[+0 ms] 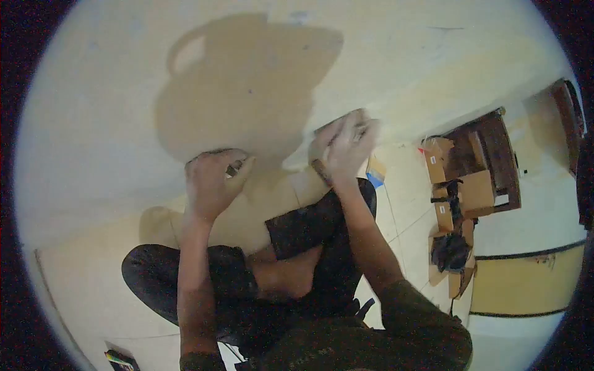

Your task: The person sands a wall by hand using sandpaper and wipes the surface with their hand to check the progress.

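My left hand is raised in front of the pale wall, its fingers curled over and the thumb drawn toward them. A small dark and light patch shows inside the curl, too small to name. My right hand is up to the right, a little higher and smeared by motion. Its fingers look bent inward, and a dark bit shows between them that I cannot make out. The two hands are apart. Below them are my crossed legs in dark trousers, on the pale tiled floor.
A large shadow falls on the pale wall ahead. Open cardboard boxes with black items stand at the right by a dark brown doorway. A blue and tan item lies beyond my right knee. A small dark packet lies lower left.
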Demonstrator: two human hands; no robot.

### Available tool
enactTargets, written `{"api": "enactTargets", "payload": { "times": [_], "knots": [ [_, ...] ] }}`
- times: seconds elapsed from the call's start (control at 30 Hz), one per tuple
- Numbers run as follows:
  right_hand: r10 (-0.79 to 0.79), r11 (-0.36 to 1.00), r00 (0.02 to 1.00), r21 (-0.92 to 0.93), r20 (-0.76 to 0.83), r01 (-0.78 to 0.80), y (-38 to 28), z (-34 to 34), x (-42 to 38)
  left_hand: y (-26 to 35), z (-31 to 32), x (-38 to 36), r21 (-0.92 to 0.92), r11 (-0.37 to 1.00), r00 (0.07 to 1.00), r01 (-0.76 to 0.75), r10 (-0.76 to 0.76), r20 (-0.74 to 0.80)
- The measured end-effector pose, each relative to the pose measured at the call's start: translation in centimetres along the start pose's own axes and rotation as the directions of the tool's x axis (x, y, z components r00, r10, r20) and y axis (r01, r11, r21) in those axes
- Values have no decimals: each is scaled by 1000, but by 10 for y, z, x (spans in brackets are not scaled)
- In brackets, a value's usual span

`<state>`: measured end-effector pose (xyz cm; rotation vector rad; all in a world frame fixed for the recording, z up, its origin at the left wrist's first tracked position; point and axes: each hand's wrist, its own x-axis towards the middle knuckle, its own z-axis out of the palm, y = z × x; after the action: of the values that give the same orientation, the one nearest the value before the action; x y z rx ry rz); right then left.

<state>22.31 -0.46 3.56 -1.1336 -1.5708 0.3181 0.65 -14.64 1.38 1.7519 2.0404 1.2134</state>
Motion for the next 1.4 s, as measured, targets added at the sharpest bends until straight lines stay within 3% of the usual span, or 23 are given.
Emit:
{"api": "enactTargets", "payload": {
  "times": [0.03, 0.07, 0.1, 0.17, 0.2, 0.27, 0.37, 0.43, 0.5, 0.57, 0.6, 0.67, 0.7, 0.73, 0.8, 0.87, 0.97, 1.07, 1.13, 1.23, 1.3, 1.37, 1.4],
  "knots": [
    [-59, 998, 992, 28, 107, 57, -12, -2, -11, 3, -1, 2, -16, 1000, 1000, 0, 0, -1],
    [-316, 929, 936, -152, 156, 338, 13, 2, -18, 3, -1, 5, -6, 1000, 1000, -5, 5, -9],
    [-527, 751, 813, -312, 247, 582, 41, 6, -24, 1, 2, 5, 3, 1000, 1000, -10, 10, -13],
    [-339, 912, 936, -212, 95, 352, 56, 6, -24, -4, 4, 0, 3, 999, 999, -32, 32, -16],
    [-121, 990, 990, -57, 79, 125, 21, 8, -16, -7, 2, 3, -2, 999, 998, -50, 49, -37],
    [-169, 980, 985, -97, 27, 171, 30, 15, -29, -6, 3, -3, -9, 999, 999, -40, 40, -15],
    [-456, 797, 865, -337, 208, 501, 38, 4, -21, -2, 2, 7, 21, 999, 999, -40, 40, 3],
    [-191, 964, 977, -168, 90, 204, 16, -1, -5, -3, 1, 4, 49, 997, 999, -53, 52, 12],
    [-202, 967, 974, -140, 100, 215, 15, 2, -11, -3, 3, 2, -2, 1000, 1000, -15, 15, 6],
    [-514, 798, 832, -241, 207, 553, 23, 10, -23, -2, 4, 5, -13, 999, 999, -31, 31, -13],
    [-472, 806, 843, -259, 259, 532, 22, 9, -22, -4, 5, 5, 0, 999, 998, -50, 50, -24],
    [-170, 982, 985, -80, 41, 173, 10, 7, -8, -8, 7, 2, 5, 998, 997, -62, 62, -36],
    [23, 999, 999, 41, -36, -22, 3, 11, -5, -7, 5, 4, 1, 998, 997, -63, 63, -34],
    [27, 995, 998, 96, -59, -21, 6, 14, -9, -7, 4, 3, -9, 997, 997, -72, 72, -24],
    [-256, 962, 962, -68, 90, 263, 25, 13, -15, -8, 5, 4, -4, 998, 998, -67, 66, -21],
    [-438, 814, 860, -292, 260, 503, 21, 0, -11, -5, 3, 5, -8, 997, 997, -76, 76, -26],
    [-222, 941, 964, -229, 144, 251, 8, -4, 0, -8, 2, 2, 1, 997, 997, -72, 72, -21],
    [-468, 823, 844, -218, 261, 524, 47, 11, -31, -1, -2, 6, -23, 998, 998, -58, 58, -2],
    [-211, 969, 961, -91, 178, 230, 10, 9, -25, 1, -2, 6, -94, 995, 999, -38, 37, -16],
    [177, 934, 940, 251, 291, -254, -15, 10, -18, -3, 0, 2, -49, 998, 999, -37, 35, -40],
    [-33, 999, 972, 49, 231, 22, 5, 12, -24, -3, 2, 3, -19, 1000, 1000, -7, 7, -4],
    [-238, 950, 953, -160, 187, 268, 14, 10, -19, -2, 5, 6, -9, 1000, 1000, -21, 21, -12],
    [-248, 948, 962, -176, 113, 265, 12, 8, -20, -4, 9, 4, -5, 999, 999, -38, 37, -22]
  ]
}}
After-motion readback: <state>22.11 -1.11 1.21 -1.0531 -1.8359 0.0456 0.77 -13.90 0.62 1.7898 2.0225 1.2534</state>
